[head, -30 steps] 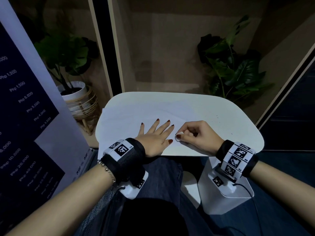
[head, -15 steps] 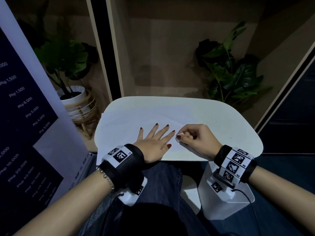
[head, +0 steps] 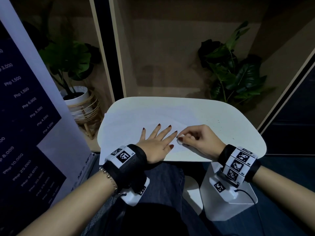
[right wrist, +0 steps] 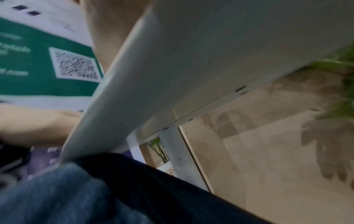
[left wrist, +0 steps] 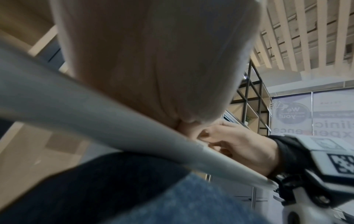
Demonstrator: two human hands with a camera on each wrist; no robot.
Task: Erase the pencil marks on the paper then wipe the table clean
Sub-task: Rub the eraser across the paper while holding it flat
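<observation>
— Head view first, from the left: where is the paper (head: 129, 126)?
— It lies flat on the white table (head: 221, 116), its long side running left to right. Its left edge sticks out past the table.
— And the left hand (head: 156, 143)?
— It is spread wide, pressing the paper down, fingers pointing away.
— The right hand (head: 199, 138)?
— It pinches a small white eraser (head: 180, 140) on the paper, right by the left fingertips.
— Any pencil marks?
— Too faint to see. Both wrist views are blurry, mostly table edge.
— Anything changed?
— Both hands stayed put since a second ago.
</observation>
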